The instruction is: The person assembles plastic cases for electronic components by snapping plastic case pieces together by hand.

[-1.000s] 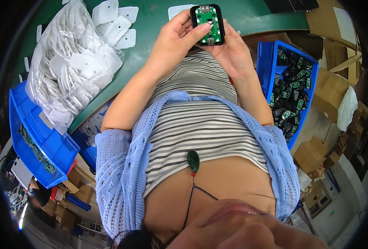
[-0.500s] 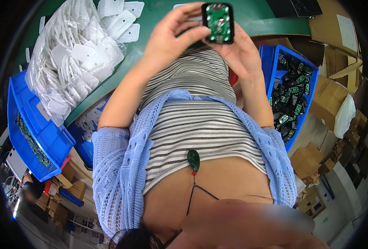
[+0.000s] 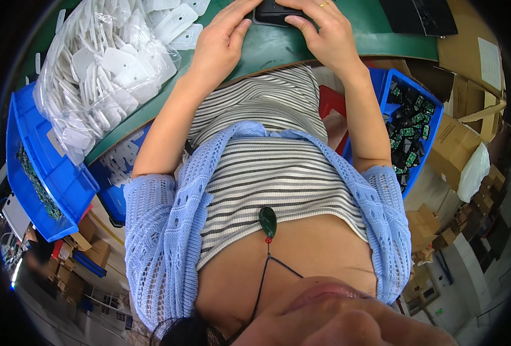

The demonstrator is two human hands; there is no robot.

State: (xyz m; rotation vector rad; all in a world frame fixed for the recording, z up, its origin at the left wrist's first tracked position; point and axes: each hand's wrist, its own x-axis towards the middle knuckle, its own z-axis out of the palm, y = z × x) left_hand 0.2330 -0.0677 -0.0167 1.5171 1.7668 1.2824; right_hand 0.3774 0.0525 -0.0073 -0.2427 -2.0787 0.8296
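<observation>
At the far edge of view, a black plastic case (image 3: 271, 17) lies on the green table (image 3: 273, 53), partly cut off by the picture's upper edge. My left hand (image 3: 225, 41) holds its left side with thumb and fingers. My right hand (image 3: 329, 36), with a ring on one finger, grips the right side, its thumb bent against the near edge. No circuit board shows on the case's visible face. Some fingertips lie outside the picture.
A clear bag of white plastic plates (image 3: 102, 72) lies at the left, loose white plates (image 3: 176, 23) beside it. Blue bins with circuit boards stand right (image 3: 429, 134) and left (image 3: 51, 153). A red stool (image 3: 330, 102) shows below the table; cardboard boxes (image 3: 454, 141) stand right.
Both hands have moved away from my body and lowered the black case onto the table. The green board that showed inside it is out of sight.
</observation>
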